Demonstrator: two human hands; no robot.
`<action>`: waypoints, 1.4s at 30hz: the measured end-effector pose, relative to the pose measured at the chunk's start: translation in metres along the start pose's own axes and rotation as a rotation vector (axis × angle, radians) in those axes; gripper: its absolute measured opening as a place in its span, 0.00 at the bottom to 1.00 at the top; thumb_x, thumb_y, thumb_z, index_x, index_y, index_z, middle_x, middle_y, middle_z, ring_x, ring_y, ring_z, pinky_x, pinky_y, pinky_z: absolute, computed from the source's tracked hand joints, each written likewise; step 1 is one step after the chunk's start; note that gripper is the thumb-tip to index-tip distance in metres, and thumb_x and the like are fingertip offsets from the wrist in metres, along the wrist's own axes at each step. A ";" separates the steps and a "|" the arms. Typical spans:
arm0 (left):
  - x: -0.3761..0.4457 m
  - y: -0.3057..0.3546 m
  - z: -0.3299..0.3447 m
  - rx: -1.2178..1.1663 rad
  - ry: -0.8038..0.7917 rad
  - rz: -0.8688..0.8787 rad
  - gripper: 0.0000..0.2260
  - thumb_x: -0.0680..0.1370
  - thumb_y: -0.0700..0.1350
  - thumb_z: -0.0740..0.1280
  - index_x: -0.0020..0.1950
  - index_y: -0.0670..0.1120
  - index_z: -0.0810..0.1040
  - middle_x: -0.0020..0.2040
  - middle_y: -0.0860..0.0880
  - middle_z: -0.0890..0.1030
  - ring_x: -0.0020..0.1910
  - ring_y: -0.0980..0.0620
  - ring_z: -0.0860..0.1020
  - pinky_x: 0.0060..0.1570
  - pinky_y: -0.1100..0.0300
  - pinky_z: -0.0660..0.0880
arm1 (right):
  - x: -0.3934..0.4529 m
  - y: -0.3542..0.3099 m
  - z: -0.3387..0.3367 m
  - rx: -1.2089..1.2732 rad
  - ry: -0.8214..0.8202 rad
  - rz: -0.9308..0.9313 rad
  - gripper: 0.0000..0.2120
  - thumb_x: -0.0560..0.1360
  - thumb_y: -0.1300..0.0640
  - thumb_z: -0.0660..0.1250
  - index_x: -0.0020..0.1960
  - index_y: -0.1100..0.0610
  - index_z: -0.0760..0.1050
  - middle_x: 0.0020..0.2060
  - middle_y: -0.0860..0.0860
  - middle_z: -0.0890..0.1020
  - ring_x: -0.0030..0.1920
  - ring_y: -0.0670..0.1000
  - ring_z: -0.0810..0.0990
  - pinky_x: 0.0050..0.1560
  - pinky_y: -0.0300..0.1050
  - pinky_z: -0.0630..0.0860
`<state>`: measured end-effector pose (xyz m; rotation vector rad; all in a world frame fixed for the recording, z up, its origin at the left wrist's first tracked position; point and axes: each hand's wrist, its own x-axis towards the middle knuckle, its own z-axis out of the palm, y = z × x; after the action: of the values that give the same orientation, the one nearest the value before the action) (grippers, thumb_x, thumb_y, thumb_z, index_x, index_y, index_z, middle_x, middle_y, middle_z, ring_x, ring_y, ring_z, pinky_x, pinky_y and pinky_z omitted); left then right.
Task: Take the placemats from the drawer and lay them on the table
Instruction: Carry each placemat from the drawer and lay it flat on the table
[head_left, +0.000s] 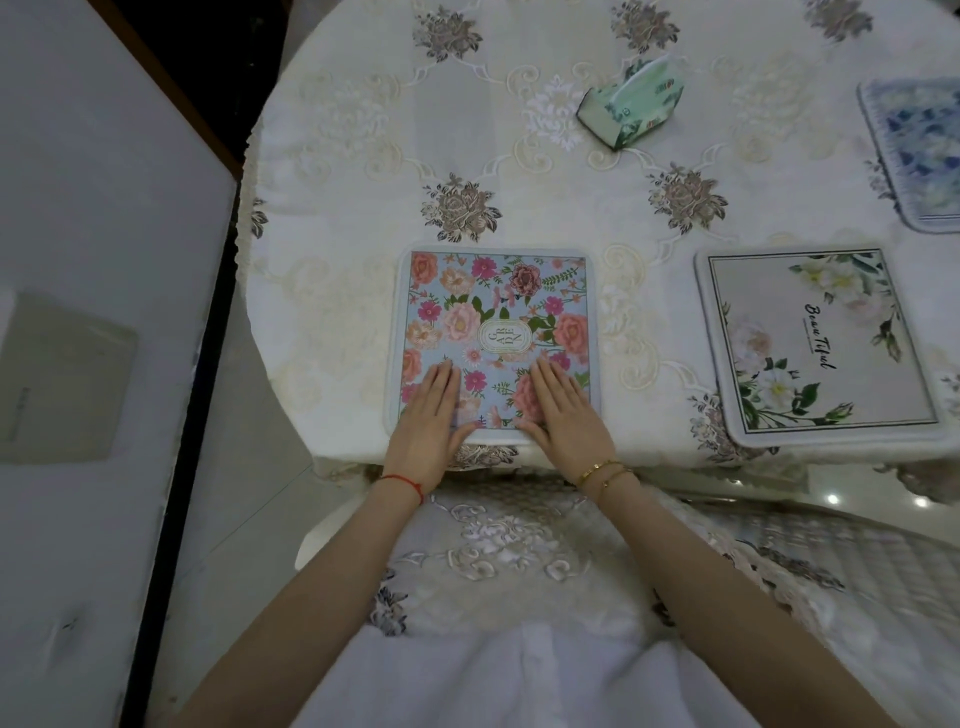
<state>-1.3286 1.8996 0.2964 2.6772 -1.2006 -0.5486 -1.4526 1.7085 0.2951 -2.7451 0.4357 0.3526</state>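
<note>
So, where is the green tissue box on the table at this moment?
In the head view the tissue box stands on the far part of the table, beyond the pink flowered placemat and left of the blue placemat.

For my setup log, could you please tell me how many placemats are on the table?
3: pink-flowered blue placemat under both flat hands; grey white-flowered placemat to its right; blue-patterned placemat cut off at the far right. More may lie outside view.

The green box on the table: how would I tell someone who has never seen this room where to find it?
Start at the round table under the cream embroidered tablecloth. Towards its far side, beyond the pale blue placemat with pink flowers, stands a small green tissue box. It is the only upright boxy thing; everything else on the cloth is a flat mat.
</note>
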 end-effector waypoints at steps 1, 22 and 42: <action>-0.003 -0.007 0.001 0.017 -0.005 0.012 0.34 0.79 0.60 0.51 0.78 0.44 0.44 0.79 0.48 0.45 0.77 0.51 0.43 0.76 0.54 0.47 | -0.005 0.007 -0.001 -0.017 -0.001 -0.009 0.38 0.76 0.34 0.39 0.77 0.56 0.39 0.76 0.51 0.42 0.76 0.49 0.40 0.75 0.46 0.40; 0.024 -0.015 -0.012 0.031 -0.002 -0.028 0.36 0.79 0.63 0.52 0.78 0.43 0.43 0.79 0.47 0.43 0.77 0.51 0.41 0.76 0.54 0.45 | 0.020 0.006 -0.008 0.013 0.031 -0.049 0.38 0.77 0.35 0.48 0.77 0.55 0.41 0.77 0.51 0.44 0.76 0.49 0.41 0.76 0.50 0.44; 0.154 -0.029 -0.057 -0.052 -0.009 0.060 0.30 0.82 0.53 0.55 0.78 0.42 0.48 0.79 0.44 0.48 0.78 0.46 0.45 0.76 0.53 0.45 | 0.169 -0.010 -0.062 -0.030 0.037 -0.089 0.32 0.80 0.45 0.52 0.77 0.59 0.46 0.77 0.55 0.49 0.77 0.53 0.44 0.76 0.49 0.42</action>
<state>-1.1923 1.8033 0.2997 2.5900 -1.2468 -0.5753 -1.2816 1.6521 0.3058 -2.7932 0.3187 0.2890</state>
